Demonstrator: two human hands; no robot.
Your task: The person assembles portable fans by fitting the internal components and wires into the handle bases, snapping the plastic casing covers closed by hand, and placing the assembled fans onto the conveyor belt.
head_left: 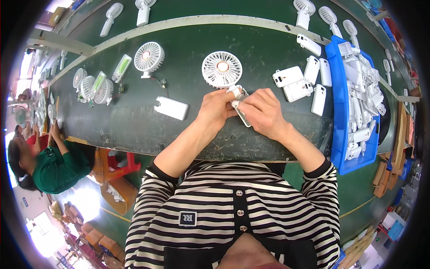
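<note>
A white handheld fan (213, 71) with a round grille and an orange-ringed centre lies on the dark green bench just beyond my hands. My left hand (213, 107) is closed round the fan's neck. The fingers of my right hand (264, 112) press on a white handle shell (244, 117) below that neck, its open side partly showing. Fingers hide how shell and neck meet. Left of my hands lies a loose white handle cover (172, 108). Beyond it sits another fan head (149, 57) with a small wired circuit board (162, 83).
At right a blue bin (340, 148) holds many white casings, and several white handle shells (286, 76) lie beside it. More fan heads (103, 91) and a handle with a green insert (122, 68) are at left. A pale rail (215, 19) crosses behind. A person in green (62, 168) sits far left.
</note>
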